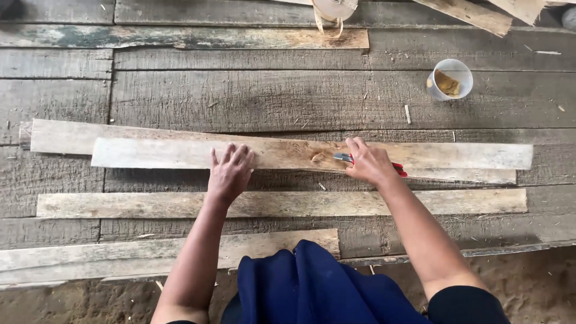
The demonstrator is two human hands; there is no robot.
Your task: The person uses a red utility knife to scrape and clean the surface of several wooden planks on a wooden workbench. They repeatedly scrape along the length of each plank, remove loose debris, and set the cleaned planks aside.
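A long pale wooden slat (462,155) lies across the workbench on top of another slat (66,135). My left hand (230,173) rests flat on it near the middle, fingers spread. My right hand (370,162) is closed around a red-handled utility knife (398,169), whose metal blade end (342,157) touches the slat beside a dark knot (317,158).
A third slat (120,204) lies nearer me, and a wider board (72,258) sits at the bench's front edge. A white plastic cup (450,78) stands at the back right. A tape roll (333,10) and loose boards (474,12) lie at the far edge. Sandy ground (534,288) shows below.
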